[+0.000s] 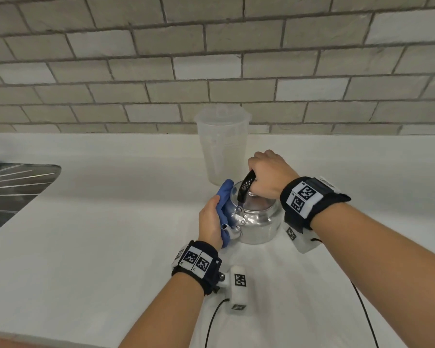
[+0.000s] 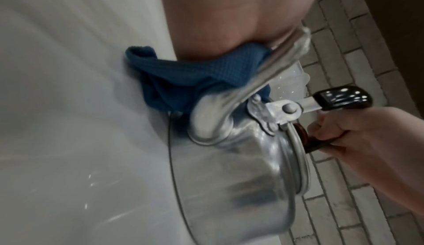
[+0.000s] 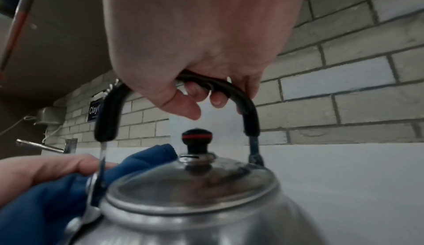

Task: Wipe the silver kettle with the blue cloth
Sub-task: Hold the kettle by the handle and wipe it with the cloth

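Observation:
The silver kettle [image 1: 258,223] stands on the white counter [image 1: 106,222], its spout [image 1: 227,228] towards me. My right hand [image 1: 268,174] grips its black arched handle [image 1: 246,187] from above; in the right wrist view the fingers [image 3: 215,98] curl under the handle [image 3: 245,104], above the lid [image 3: 190,181] and its black knob [image 3: 197,136]. My left hand [image 1: 210,218] holds the bunched blue cloth [image 1: 225,197] against the kettle's left side. In the left wrist view the cloth [image 2: 195,75] lies under my palm, beside the spout [image 2: 275,64] and the kettle body [image 2: 229,176].
A translucent plastic jug [image 1: 221,146] stands just behind the kettle, against the grey brick wall [image 1: 211,59]. A steel sink drainboard [image 1: 15,189] is set into the counter at far left. Black cables [image 1: 362,302] trail from my wrists over the counter's near part.

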Available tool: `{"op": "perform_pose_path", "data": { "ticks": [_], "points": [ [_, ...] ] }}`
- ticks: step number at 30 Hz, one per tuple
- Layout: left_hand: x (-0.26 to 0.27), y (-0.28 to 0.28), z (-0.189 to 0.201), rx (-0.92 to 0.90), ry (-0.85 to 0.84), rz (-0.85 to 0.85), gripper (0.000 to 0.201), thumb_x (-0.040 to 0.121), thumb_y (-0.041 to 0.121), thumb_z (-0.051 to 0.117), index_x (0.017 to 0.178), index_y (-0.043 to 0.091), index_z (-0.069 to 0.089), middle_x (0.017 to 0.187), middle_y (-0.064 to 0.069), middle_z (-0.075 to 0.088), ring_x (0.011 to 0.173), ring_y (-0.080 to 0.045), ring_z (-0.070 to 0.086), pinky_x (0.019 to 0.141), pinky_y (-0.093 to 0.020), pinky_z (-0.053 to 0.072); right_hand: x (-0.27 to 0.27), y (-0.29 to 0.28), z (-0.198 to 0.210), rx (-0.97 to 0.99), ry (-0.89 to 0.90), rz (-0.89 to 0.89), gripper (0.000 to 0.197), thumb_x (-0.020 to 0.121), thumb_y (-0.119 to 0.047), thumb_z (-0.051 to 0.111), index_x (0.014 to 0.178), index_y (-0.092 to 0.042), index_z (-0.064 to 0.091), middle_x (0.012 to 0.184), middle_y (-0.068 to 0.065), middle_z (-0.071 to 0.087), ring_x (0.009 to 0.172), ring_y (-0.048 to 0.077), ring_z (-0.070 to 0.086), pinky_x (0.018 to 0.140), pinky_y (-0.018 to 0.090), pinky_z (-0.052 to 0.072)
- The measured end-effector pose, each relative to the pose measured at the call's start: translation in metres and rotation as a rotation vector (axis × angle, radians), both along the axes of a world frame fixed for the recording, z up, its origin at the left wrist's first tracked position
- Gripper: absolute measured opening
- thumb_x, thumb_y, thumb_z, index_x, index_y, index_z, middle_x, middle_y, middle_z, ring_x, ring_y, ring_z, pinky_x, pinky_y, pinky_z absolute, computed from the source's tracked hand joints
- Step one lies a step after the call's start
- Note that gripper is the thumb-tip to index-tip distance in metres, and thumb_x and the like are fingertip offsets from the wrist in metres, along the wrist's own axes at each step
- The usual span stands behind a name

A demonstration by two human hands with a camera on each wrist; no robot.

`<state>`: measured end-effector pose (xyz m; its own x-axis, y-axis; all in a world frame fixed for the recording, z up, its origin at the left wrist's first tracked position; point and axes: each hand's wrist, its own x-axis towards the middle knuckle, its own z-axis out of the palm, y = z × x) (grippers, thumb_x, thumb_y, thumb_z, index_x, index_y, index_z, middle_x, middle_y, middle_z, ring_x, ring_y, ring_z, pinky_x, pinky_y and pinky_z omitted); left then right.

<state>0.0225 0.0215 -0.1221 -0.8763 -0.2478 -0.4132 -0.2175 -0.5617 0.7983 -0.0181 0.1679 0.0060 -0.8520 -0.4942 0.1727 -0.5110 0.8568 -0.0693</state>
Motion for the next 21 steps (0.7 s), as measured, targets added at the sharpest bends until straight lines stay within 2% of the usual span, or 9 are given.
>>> {"op": "perform_pose_path", "data": {
  "ticks": [3,6,8,10,12,14,15,18,21],
  "points": [
    [0.005,-0.009,0.001,-0.011,-0.005,-0.005,0.036,0.062,0.037,0.07,0.086,0.01,0.072,0.081,-0.011,0.067,0.083,-0.029,0.061,0.077,-0.04,0.047,-0.001,-0.01,0.001,-0.031,-0.048,-0.073,0.013,0.072,-0.014,0.052,0.083,-0.01,0.047,0.086,0.004,0.043,0.095,0.026,0.043,0.076,0.029,0.031],
    [0.014,-0.015,0.009,-0.052,0.004,0.008,0.017,0.077,0.025,0.064,0.079,0.008,0.068,0.074,-0.009,0.063,0.073,-0.025,0.058,0.072,-0.036,0.044,-0.003,-0.013,0.003,-0.016,-0.059,-0.138,0.019,0.076,-0.018,0.051,0.091,-0.007,0.053,0.095,0.012,0.053,0.101,0.03,0.045,0.081,0.034,0.036],
    [0.018,-0.021,0.007,-0.07,-0.02,0.006,0.021,0.085,0.026,0.058,0.079,0.008,0.067,0.071,-0.007,0.063,0.071,-0.023,0.059,0.073,-0.034,0.045,-0.006,-0.012,0.006,0.04,-0.063,-0.192,0.027,0.078,-0.026,0.052,0.096,-0.006,0.055,0.103,0.014,0.057,0.099,0.03,0.046,0.082,0.036,0.037],
    [0.024,-0.025,0.005,-0.023,-0.045,0.028,0.028,0.081,0.035,0.058,0.085,0.008,0.067,0.08,-0.008,0.065,0.08,-0.025,0.062,0.083,-0.037,0.047,-0.011,-0.007,0.012,0.077,-0.115,-0.245,0.033,0.078,-0.04,0.054,0.095,-0.011,0.051,0.104,0.013,0.057,0.092,0.028,0.043,0.08,0.037,0.035],
    [0.032,-0.022,0.005,-0.003,-0.028,0.11,0.027,0.087,0.034,0.055,0.095,0.011,0.066,0.099,-0.009,0.066,0.095,-0.025,0.06,0.098,-0.042,0.045,-0.017,-0.001,0.018,0.105,-0.207,-0.283,0.05,0.074,-0.059,0.057,0.096,-0.015,0.047,0.104,0.01,0.056,0.091,0.026,0.042,0.078,0.036,0.034],
    [0.037,-0.011,0.007,-0.02,0.091,0.154,0.03,0.096,0.027,0.044,0.109,0.018,0.069,0.118,0.002,0.068,0.109,-0.016,0.06,0.108,-0.038,0.04,-0.02,0.005,0.023,0.136,-0.264,-0.299,0.071,0.068,-0.076,0.055,0.101,-0.014,0.048,0.099,0.007,0.055,0.094,0.028,0.05,0.076,0.034,0.037],
    [0.04,-0.001,0.013,-0.062,0.169,0.156,0.036,0.097,0.025,0.04,0.116,0.022,0.07,0.124,0.009,0.069,0.115,-0.012,0.06,0.109,-0.034,0.039,-0.022,0.008,0.023,0.137,-0.272,-0.311,0.078,0.069,-0.081,0.051,0.106,-0.012,0.049,0.098,0.007,0.056,0.095,0.028,0.054,0.075,0.033,0.039],
    [0.033,0.027,0.022,-0.318,0.319,0.191,0.038,0.101,0.025,0.036,0.123,0.025,0.066,0.125,0.011,0.069,0.123,-0.007,0.06,0.104,-0.024,0.041,-0.022,0.011,0.02,0.049,-0.278,-0.371,0.082,0.078,-0.077,0.042,0.118,-0.006,0.048,0.109,0.013,0.061,0.098,0.03,0.058,0.076,0.034,0.044],
    [0.012,0.054,0.021,-0.534,0.341,0.111,0.038,0.105,0.026,0.037,0.134,0.017,0.058,0.136,0.0,0.061,0.128,-0.013,0.055,0.112,-0.031,0.04,-0.019,0.008,0.017,-0.036,-0.294,-0.407,0.071,0.087,-0.067,0.041,0.119,-0.003,0.049,0.112,0.014,0.062,0.099,0.031,0.059,0.074,0.033,0.042]
  ]
}}
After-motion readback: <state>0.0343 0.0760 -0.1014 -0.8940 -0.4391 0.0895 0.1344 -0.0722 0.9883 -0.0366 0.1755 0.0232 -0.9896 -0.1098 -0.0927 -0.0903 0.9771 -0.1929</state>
